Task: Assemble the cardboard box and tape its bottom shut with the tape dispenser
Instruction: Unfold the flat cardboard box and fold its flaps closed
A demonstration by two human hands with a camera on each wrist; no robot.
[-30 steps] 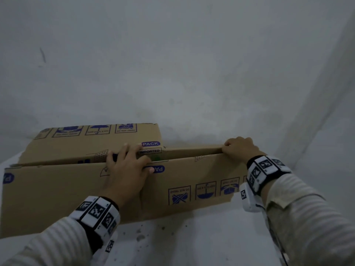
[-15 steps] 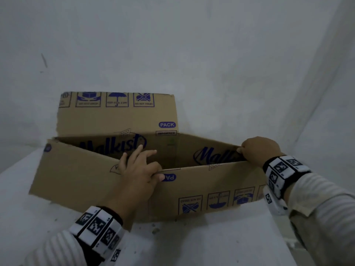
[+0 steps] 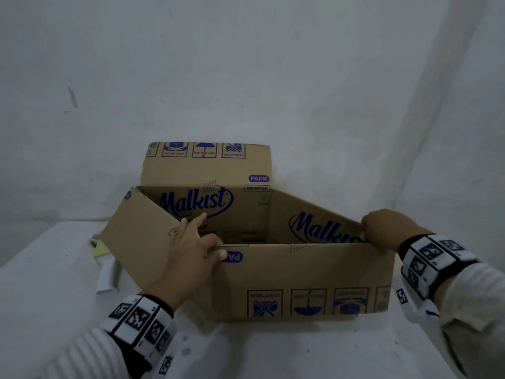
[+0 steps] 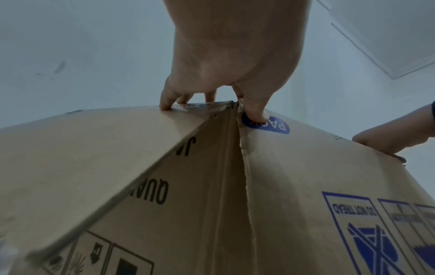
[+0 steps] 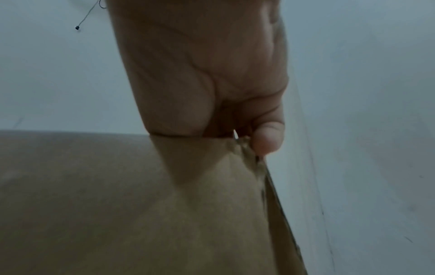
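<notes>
A brown cardboard box (image 3: 300,272) with blue "Malkist" print stands on the white table (image 3: 273,351), pulled open into a skewed four-sided tube with its top open. Its far flap stands upright and the left flap angles outward. My left hand (image 3: 203,240) holds the near-left corner, the thumb pressed on the blue "PACK" label and the fingers lying over the left flap's edge (image 4: 212,100). At the near-right corner my right hand (image 3: 374,231) grips the top edge, fingers hooked inside and thumb outside (image 5: 235,130). No tape dispenser is in view.
A yellowish thing (image 3: 101,248) and a white sheet (image 3: 106,280) lie on the table at the left, partly hidden behind the box's left flap. A pale wall rises close behind the box. Bare table surface shows in front of the box.
The box has gone from nearly flat to open. Its far wall and flap rose upright and the left end swung toward the middle. Both hands kept their hold on the near edge.
</notes>
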